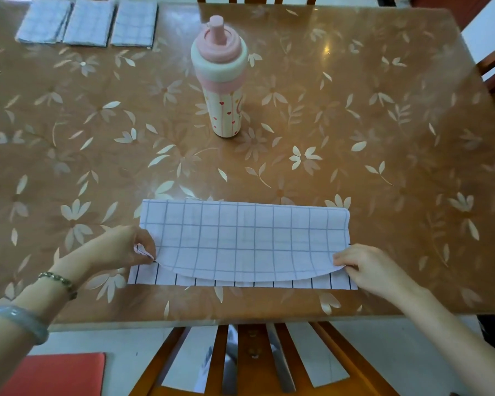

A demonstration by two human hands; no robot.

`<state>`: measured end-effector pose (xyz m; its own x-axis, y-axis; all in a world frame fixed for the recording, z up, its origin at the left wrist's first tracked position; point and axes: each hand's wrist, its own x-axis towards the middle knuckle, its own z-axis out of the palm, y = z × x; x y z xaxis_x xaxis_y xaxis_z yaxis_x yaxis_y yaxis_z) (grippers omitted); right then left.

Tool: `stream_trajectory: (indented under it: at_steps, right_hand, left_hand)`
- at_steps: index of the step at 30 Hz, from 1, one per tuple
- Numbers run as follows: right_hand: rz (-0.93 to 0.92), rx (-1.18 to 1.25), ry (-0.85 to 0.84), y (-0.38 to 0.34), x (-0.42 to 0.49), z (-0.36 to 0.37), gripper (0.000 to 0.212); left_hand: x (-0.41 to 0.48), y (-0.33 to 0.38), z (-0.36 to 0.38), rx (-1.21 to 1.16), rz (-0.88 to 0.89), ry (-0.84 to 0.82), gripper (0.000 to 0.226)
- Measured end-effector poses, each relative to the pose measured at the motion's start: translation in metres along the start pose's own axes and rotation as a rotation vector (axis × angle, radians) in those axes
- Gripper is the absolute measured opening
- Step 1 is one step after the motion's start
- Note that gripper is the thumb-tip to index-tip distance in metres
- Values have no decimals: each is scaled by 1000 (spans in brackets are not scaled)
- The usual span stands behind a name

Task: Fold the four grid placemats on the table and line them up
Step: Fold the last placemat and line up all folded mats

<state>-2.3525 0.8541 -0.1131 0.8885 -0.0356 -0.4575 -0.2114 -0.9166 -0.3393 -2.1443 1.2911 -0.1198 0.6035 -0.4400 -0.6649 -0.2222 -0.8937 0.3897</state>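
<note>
A white grid placemat (240, 238) lies near the table's front edge, its far half turned over toward me so the pale back faces up and sags in a curve above the lower layer. My left hand (126, 247) pinches the left corner of the turned-over flap. My right hand (363, 267) pinches the right corner of the same flap. Three folded grid placemats sit side by side at the far left corner: one (45, 21), a second (90, 22) and a third (135, 24).
A pink and white bottle (223, 81) stands upright in the middle of the flower-patterned table (383, 138). A wooden chair back (252, 361) is below the front edge, with other chairs at the far and right sides. A red item (60, 375) lies at lower left.
</note>
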Motion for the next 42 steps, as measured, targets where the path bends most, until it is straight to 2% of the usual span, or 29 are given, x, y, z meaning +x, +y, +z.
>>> stream_trajectory:
  at_steps: [11,13,16,18,21,23,27,31,37,42]
  right_hand:
    - [-42,-40,-40,-2,-4,7,30]
    - [-44,-35,-49,-2,-5,8,35]
    - [-32,-48,6,1,-6,8,40]
    - [-2,4,79,-6,-3,7,42]
    - [-24,153,312,-43,19,16,42]
    - [-80,182,411,-79,43,31,41]
    - [-173,55,325,-132,93,63,53]
    - [-137,-103,260,-143,121,80,57]
    - [-98,-192,234,-125,125,93,60]
    - [18,-191,271,-80,112,84,72]
  left_hand:
    - [2,-20,18,183,175,5,25]
    - [-1,-19,18,180,169,-7,38]
    - [-8,-8,16,14,200,-18,61]
    - [-9,6,18,-18,284,126,63]
    - [10,40,36,57,421,448,64]
    - [32,65,57,129,455,558,59]
    - [67,98,98,299,398,535,57]
    - [80,105,114,363,312,521,56]
    - [83,105,121,388,219,541,61]
    - [78,79,111,341,78,584,68]
